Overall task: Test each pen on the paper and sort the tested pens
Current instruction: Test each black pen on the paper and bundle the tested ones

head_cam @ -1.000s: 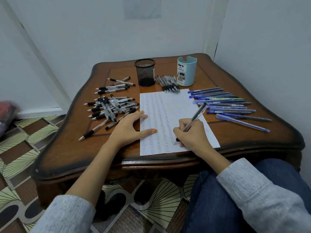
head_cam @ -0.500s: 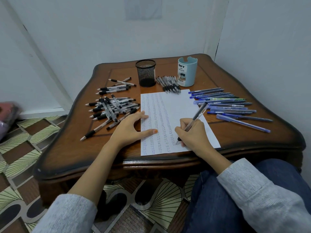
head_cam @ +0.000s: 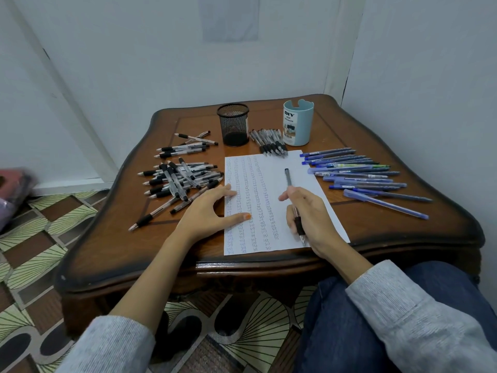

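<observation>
Now the right hand [head_cam: 309, 214] grips the pen [head_cam: 288, 180], tip by its heel; left hand [head_cam: 207, 211] flat on paper [head_cam: 274, 168].

- The pen [head_cam: 288, 179] passes through the right hand [head_cam: 313, 220]; fingers hide the middle of its barrel.
- Marks on the paper [head_cam: 298, 184] are too small to read.
- In the black pen pile [head_cam: 178, 179], lower pens lie partly covered.
- A pinkish bundle [head_cam: 12, 189], perhaps cloth, is blurred and cut by the left edge.
- Small print on the blue organizer [head_cam: 302, 125] is illegible.
</observation>
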The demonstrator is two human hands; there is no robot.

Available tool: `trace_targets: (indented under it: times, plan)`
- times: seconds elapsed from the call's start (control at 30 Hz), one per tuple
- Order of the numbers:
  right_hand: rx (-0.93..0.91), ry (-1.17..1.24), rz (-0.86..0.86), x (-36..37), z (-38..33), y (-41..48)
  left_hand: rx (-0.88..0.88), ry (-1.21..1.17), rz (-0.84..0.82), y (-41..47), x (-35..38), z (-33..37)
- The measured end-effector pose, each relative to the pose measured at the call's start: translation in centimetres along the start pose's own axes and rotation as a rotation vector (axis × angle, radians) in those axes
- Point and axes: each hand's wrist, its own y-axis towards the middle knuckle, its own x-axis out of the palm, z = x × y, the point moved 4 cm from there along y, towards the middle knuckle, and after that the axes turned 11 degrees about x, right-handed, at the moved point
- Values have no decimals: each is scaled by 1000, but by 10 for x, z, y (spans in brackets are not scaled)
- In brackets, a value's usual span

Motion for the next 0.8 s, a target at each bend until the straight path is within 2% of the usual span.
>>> trace_targets:
  times: [0.27, 0.6, 0.7, 0.8]
  plan:
    - [-12, 61, 14, -1, 1, 4, -5, 13, 5, -1, -1, 5]
    - [-23, 1, 36, -2, -3, 0, -17, 13, -6, -2, -2, 7]
    - [72, 22, 17, -2, -1, 4, -13, 12, 2, -2, -3, 7]
    - [229, 96, -91, -6, -3, 13, -20, 56, -16, -2, -4, 8]
